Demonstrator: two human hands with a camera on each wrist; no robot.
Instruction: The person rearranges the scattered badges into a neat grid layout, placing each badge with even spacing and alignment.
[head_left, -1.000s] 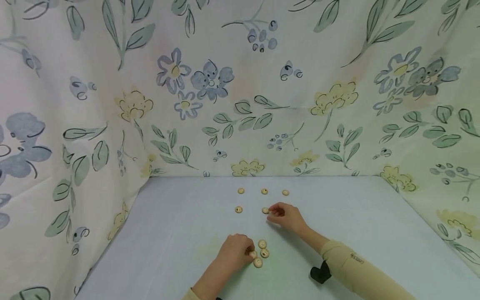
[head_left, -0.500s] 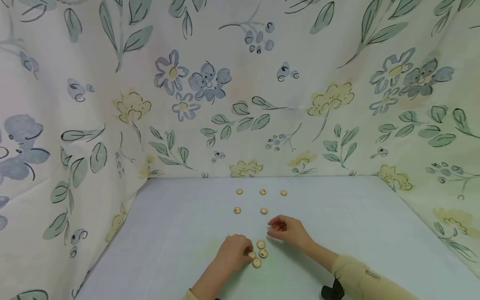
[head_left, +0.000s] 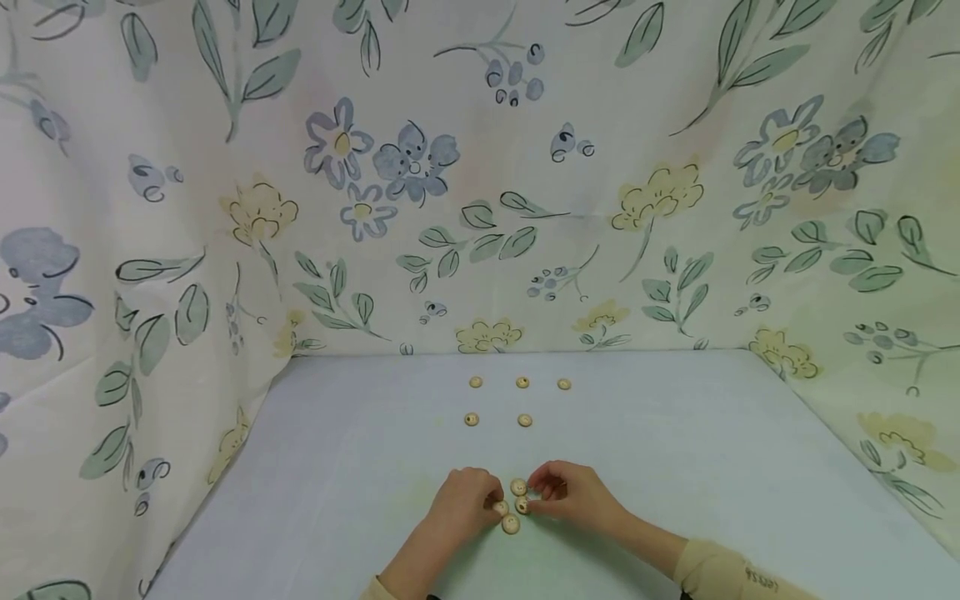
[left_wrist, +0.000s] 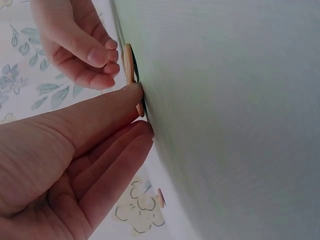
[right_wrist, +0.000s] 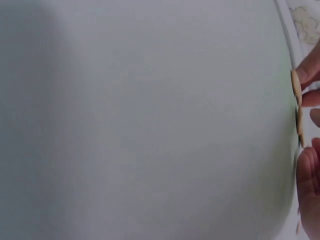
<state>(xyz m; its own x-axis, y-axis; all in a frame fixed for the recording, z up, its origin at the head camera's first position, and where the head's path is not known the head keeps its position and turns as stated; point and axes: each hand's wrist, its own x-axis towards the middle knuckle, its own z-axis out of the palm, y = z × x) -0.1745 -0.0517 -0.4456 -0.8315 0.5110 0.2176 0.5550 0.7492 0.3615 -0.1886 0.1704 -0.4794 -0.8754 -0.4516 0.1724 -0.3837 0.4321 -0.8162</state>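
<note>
Several round wooden buttons lie in a tight cluster near the front middle of the table in the head view. My left hand (head_left: 467, 502) holds the leftmost wooden button (head_left: 501, 507) between thumb and fingers. At the cluster's right side is my right hand (head_left: 573, 493), its fingers loosely bent and holding nothing. Its thumb tip reaches the edge of a button with a dark mark (head_left: 522, 505), and its forefinger is beside the upper button (head_left: 519, 487). Nearest the front lies another button (head_left: 511, 524). The left wrist view shows my left thumb (left_wrist: 120, 102) against a button's edge.
Farther back, two more buttons (head_left: 525, 420) form a row, with three buttons (head_left: 522, 382) in a row behind them. A pale cloth covers the table (head_left: 360, 433). Flower-printed fabric (head_left: 480, 275) hangs behind it and along both sides.
My right hand has left the button in the nearer back row and come down toward the front to the cluster's right side. My left hand stays at its button.
</note>
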